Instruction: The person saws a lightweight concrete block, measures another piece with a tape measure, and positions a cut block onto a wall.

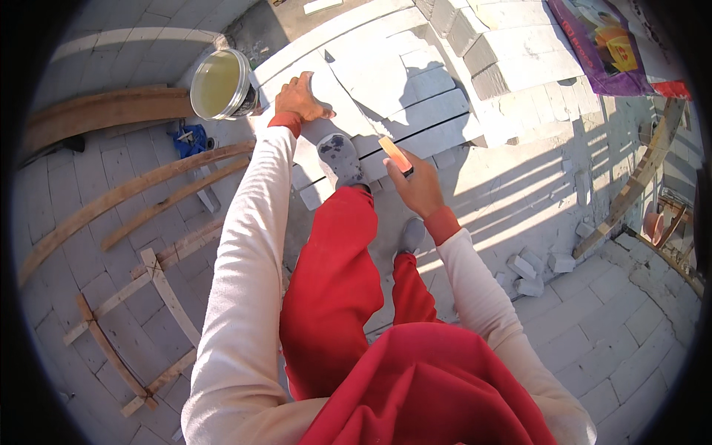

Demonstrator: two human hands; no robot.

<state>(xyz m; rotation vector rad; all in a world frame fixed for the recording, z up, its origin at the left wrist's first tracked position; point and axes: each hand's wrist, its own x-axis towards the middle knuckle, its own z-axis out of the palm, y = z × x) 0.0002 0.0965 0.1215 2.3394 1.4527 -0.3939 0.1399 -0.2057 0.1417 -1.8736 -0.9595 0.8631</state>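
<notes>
My right hand (419, 187) grips the orange handle (394, 154) of a handsaw, whose thin blade (360, 107) reaches up and left across white blocks (374, 63). My left hand (300, 102) rests open on the block surface left of the blade, thumb spread from the fingers. Just below that hand, my left shoe (340, 159), grey with dark patches, is propped on the blocks. A white bucket (221, 111) of pale yellowish liquid stands left of my left hand. My right shoe (411, 233) is on the lower floor.
Stacked blocks (500, 70) and a purple bag (586, 41) sit at upper right. Wooden planks (104, 211), a timber frame (167, 293) and a blue object (189, 141) lie left. Broken blocks (530, 271) and a long timber (630, 200) are on the right.
</notes>
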